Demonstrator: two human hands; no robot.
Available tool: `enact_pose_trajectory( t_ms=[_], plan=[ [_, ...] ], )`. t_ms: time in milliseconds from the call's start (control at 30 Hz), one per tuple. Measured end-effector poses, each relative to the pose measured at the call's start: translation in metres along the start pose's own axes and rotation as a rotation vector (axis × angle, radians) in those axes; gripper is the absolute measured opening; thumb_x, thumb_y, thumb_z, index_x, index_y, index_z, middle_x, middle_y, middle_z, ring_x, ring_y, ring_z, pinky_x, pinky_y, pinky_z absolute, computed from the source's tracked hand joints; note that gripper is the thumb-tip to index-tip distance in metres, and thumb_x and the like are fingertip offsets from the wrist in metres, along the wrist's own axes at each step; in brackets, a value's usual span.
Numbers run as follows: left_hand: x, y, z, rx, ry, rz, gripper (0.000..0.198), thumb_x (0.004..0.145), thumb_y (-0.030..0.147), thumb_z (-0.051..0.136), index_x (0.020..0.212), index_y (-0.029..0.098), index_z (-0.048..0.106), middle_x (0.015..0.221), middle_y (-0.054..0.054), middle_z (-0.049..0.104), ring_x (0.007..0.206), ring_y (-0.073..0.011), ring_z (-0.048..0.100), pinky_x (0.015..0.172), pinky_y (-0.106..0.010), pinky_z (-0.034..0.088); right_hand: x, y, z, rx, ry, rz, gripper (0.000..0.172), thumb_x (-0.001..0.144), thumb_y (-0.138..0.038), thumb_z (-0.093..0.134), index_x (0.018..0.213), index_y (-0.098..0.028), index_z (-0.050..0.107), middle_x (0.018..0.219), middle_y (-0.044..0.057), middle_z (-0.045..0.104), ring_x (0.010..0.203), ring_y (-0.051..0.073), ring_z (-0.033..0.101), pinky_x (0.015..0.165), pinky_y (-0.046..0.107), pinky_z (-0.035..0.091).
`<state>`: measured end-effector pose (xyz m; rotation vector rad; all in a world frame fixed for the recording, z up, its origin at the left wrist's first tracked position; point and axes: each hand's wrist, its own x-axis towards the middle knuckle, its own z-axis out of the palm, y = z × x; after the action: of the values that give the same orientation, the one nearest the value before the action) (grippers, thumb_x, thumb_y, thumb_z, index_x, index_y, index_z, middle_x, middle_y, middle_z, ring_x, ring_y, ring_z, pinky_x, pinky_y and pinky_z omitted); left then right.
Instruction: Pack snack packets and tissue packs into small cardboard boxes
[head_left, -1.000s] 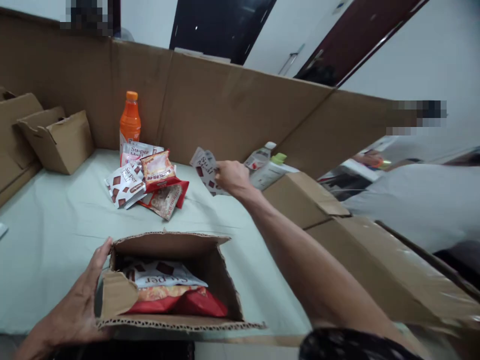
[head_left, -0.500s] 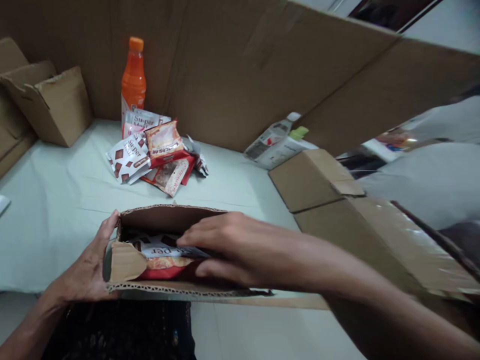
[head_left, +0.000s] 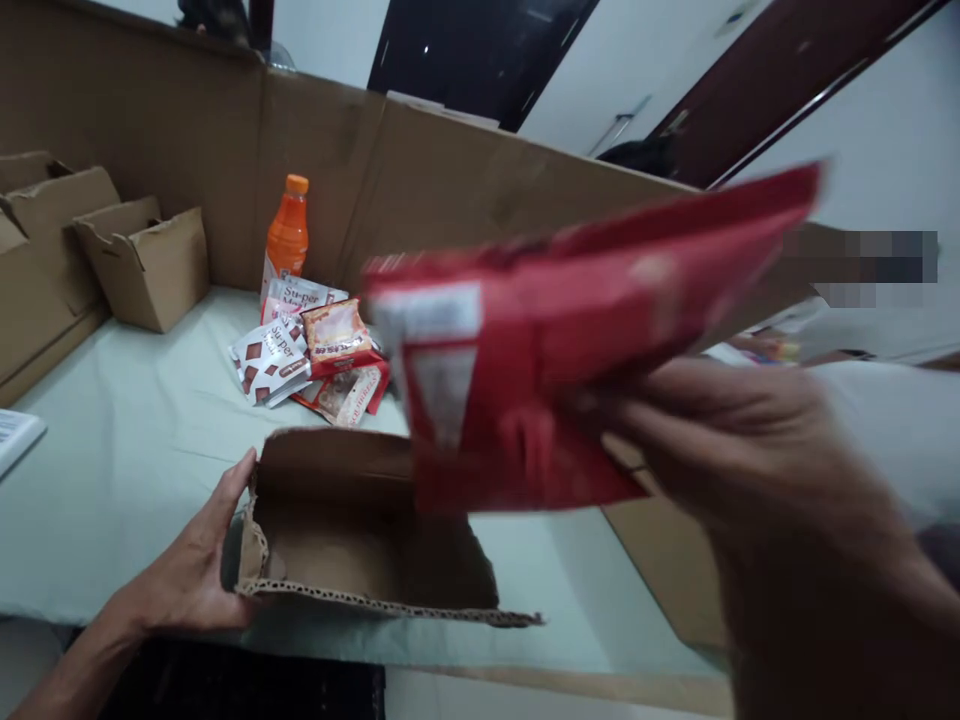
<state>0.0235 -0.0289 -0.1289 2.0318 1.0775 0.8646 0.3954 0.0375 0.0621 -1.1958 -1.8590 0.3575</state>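
Bench (head_left: 112,450), covered in a pale green cloth, walled at the back and sides by tall cardboard sheets (head_left: 450,200).

Right hand (head_left: 720,440): raised close to the camera, well above the bench, fingers closed on the lower right part of a red packet (head_left: 540,380). Packet blurred; a white label panel showed on its left half, print unreadable. It was held roughly flat-on to the camera, tilted up to the right, and hung over the far right corner of the open box without touching it.

Left hand (head_left: 191,570): spread and laid against the outer left wall of the open box (head_left: 352,540), thumb pointing up along the wall edge. Not closed round anything.

Open box: small, brown corrugated, at the near edge of the bench, top open, torn near rim. What showed of its inside was bare cardboard; the far right part was hidden by the packet.

Beyond the box, a loose pile of snack packets (head_left: 315,350), white-and-brown ones and red-and-orange ones overlapping. An orange bottle (head_left: 286,235) stood upright just behind the pile, near the back wall.

Far left: small empty-topped cartons (head_left: 142,265) set against the side wall. A white flat item (head_left: 15,435) at the left edge, kind not clear.
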Motion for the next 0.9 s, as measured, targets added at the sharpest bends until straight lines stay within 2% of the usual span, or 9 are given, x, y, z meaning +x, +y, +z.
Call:
enact_pose_trajectory(
  t_ms=[67, 133, 267, 333, 400, 500, 567, 767, 900],
  plan=[
    [0.0, -0.002, -0.002, 0.032, -0.005, 0.006, 0.127, 0.079, 0.034, 0.082, 0.166, 0.04, -0.01, 0.176, -0.014, 0.014, 0.155, -0.0525, 0.026, 0.117, -0.075, 0.031, 0.024, 0.013, -0.004, -0.072, 0.28, 0.029, 0.01, 0.076, -0.033, 0.074, 0.077, -0.023, 0.077, 0.062, -0.001, 0.061, 0.056, 0.015, 0.05, 0.053, 0.028, 0.041],
    [-0.001, -0.003, -0.002, 0.056, -0.008, 0.02, 0.127, 0.079, 0.042, 0.084, 0.166, 0.04, -0.009, 0.176, -0.013, 0.014, 0.153, -0.0528, 0.028, 0.116, -0.074, 0.035, 0.056, 0.032, 0.006, -0.289, 0.359, 0.033, 0.011, 0.078, -0.026, 0.067, 0.075, -0.02, 0.076, 0.06, -0.001, 0.057, 0.058, 0.014, 0.047, 0.055, 0.028, 0.036],
    [-0.005, -0.008, 0.003, 0.08, 0.022, 0.015, 0.127, 0.08, 0.058, 0.082, 0.166, 0.041, -0.011, 0.176, -0.009, 0.012, 0.152, -0.0501, 0.033, 0.115, -0.067, 0.043, 0.119, 0.083, 0.057, -0.806, 0.131, 0.242, 0.025, 0.09, -0.022, 0.055, 0.097, -0.013, 0.078, 0.086, 0.013, 0.074, 0.081, 0.024, 0.064, 0.07, 0.032, 0.042],
    [-0.008, -0.013, 0.007, 0.092, 0.016, -0.011, 0.129, 0.079, 0.06, 0.082, 0.166, 0.041, -0.012, 0.177, -0.008, 0.009, 0.152, -0.049, 0.033, 0.115, -0.064, 0.044, 0.138, 0.111, 0.092, -0.844, -0.019, 0.346, 0.029, 0.091, -0.02, 0.055, 0.108, -0.015, 0.078, 0.102, 0.018, 0.077, 0.094, 0.029, 0.069, 0.076, 0.034, 0.046],
    [-0.01, -0.018, 0.009, 0.094, 0.007, -0.036, 0.133, 0.077, 0.06, 0.083, 0.166, 0.039, -0.013, 0.177, -0.008, 0.007, 0.152, -0.0486, 0.032, 0.116, -0.063, 0.042, 0.145, 0.137, 0.124, -0.771, -0.165, 0.375, 0.027, 0.086, -0.018, 0.063, 0.108, -0.019, 0.078, 0.105, 0.015, 0.079, 0.097, 0.029, 0.071, 0.078, 0.032, 0.049],
    [-0.011, -0.023, 0.011, 0.082, 0.022, -0.037, 0.139, 0.074, 0.058, 0.086, 0.166, 0.035, -0.015, 0.177, -0.012, 0.007, 0.153, -0.0496, 0.031, 0.118, -0.065, 0.039, 0.14, 0.17, 0.153, -0.651, -0.314, 0.369, 0.037, 0.077, -0.017, 0.073, 0.114, -0.023, 0.077, 0.108, 0.008, 0.081, 0.098, 0.025, 0.072, 0.081, 0.028, 0.052],
    [-0.01, -0.024, 0.012, 0.071, 0.001, -0.047, 0.139, 0.074, 0.054, 0.087, 0.166, 0.035, -0.015, 0.177, -0.013, 0.008, 0.153, -0.0493, 0.031, 0.119, -0.065, 0.038, 0.132, 0.184, 0.154, -0.591, -0.329, 0.364, 0.045, 0.08, -0.019, 0.071, 0.125, -0.02, 0.072, 0.116, 0.009, 0.079, 0.101, 0.025, 0.071, 0.086, 0.029, 0.053],
    [-0.008, -0.017, 0.005, 0.012, 0.014, -0.052, 0.151, 0.062, 0.038, 0.098, 0.166, 0.037, -0.011, 0.175, -0.014, 0.017, 0.155, -0.0454, 0.032, 0.124, -0.062, 0.033, 0.09, 0.188, 0.116, -0.47, -0.224, 0.281, 0.048, 0.087, -0.033, 0.057, 0.131, -0.019, 0.069, 0.13, 0.015, 0.074, 0.116, 0.032, 0.07, 0.095, 0.042, 0.056],
    [-0.018, -0.007, -0.034, 0.055, 0.246, -0.102, 0.135, 0.071, 0.044, 0.092, 0.169, 0.033, 0.0, 0.174, -0.016, 0.022, 0.154, -0.0428, 0.036, 0.125, -0.059, 0.034, 0.046, 0.19, 0.101, -0.351, -0.188, 0.227, 0.045, 0.083, -0.046, 0.057, 0.115, -0.021, 0.076, 0.115, 0.015, 0.079, 0.094, 0.034, 0.075, 0.083, 0.046, 0.06]
  ],
)
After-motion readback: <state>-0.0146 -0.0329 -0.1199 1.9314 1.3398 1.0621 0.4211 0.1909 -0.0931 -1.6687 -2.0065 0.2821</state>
